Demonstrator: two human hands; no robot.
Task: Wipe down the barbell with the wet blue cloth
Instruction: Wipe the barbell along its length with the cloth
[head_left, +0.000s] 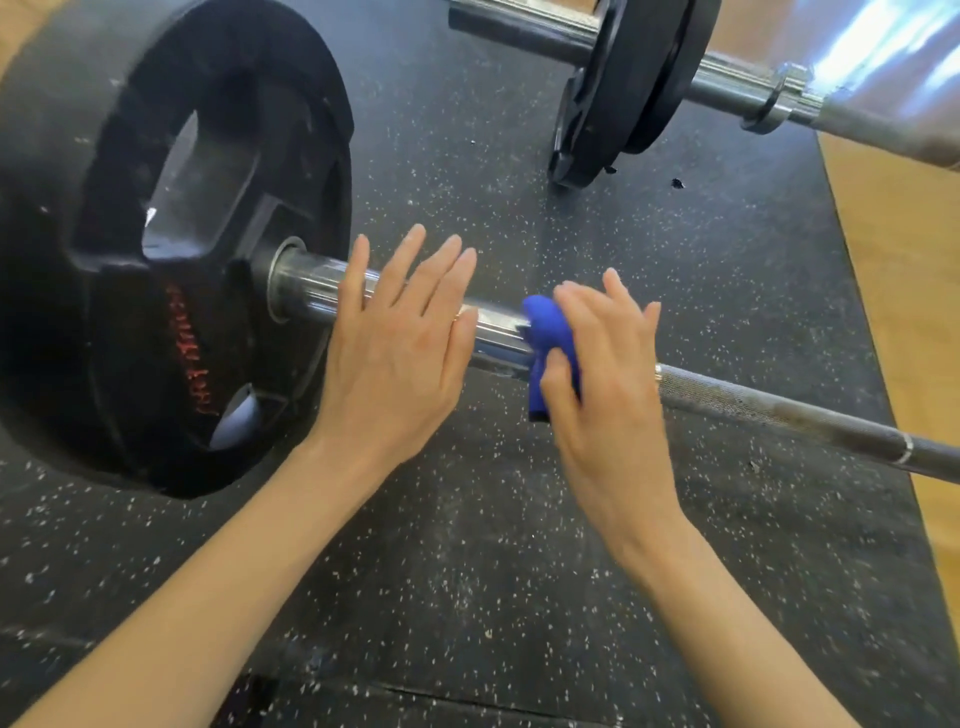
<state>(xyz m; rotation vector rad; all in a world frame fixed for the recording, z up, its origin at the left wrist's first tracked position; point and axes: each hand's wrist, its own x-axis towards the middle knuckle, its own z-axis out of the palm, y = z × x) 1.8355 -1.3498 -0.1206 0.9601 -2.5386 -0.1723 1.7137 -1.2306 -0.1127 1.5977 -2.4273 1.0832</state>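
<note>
Cloth (545, 332) bunched under my right hand (608, 384), fingers curled pinching it; left hand (400, 343) fingers spread flat on barbell (498, 330) toward nine o'clock. Loose grip could drop it.

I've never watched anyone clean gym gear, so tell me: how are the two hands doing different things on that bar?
The left hand lies flat with straight, spread fingers on the shiny sleeve beside the black plate; the right hand curls round the blue cloth. The left hand holds nothing; the right hand presses the cloth on the barbell. Both sit on the same bar.
</note>
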